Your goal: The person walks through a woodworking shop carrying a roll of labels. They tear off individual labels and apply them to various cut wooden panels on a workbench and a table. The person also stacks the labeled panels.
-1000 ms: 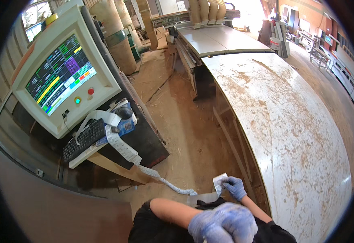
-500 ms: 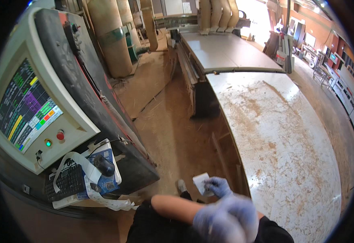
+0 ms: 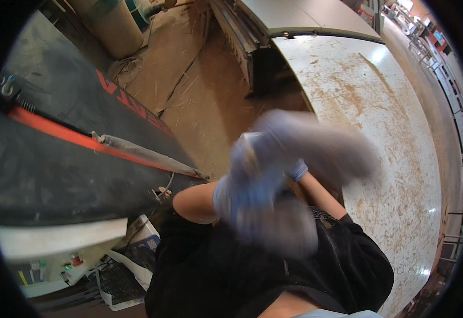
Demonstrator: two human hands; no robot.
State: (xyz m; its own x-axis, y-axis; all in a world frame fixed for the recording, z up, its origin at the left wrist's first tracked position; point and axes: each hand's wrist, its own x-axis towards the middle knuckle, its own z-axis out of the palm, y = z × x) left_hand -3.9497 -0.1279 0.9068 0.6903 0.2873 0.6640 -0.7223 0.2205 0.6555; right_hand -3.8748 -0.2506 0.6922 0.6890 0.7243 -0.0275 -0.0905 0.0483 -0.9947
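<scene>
Both gloved hands are raised close to the camera and smeared by motion blur. The left hand (image 3: pixel 250 183), in a pale blue glove, sits in front of the dark shirt (image 3: pixel 252 270), its bare forearm running down to the left; the right hand (image 3: pixel 316 146), also gloved, lies just beside and above it, over the near edge of the long white panel (image 3: pixel 395 132). The two hands overlap or touch — which of these cannot be told. A small pale patch shows at the top of the left glove, too blurred to name, and whether the fingers are spread, pressed together or pinching something cannot be told either. The panel is speckled with brown sawdust along its whole length. To the left stands a dark machine housing (image 3: pixel 67 153) with a red stripe, and below it, toward the lower left corner, a control console (image 3: pixel 56 254) with coloured buttons and a keyboard (image 3: pixel 117 283). Between housing and panel lies the sawdust-covered floor (image 3: pixel 210 90).
</scene>
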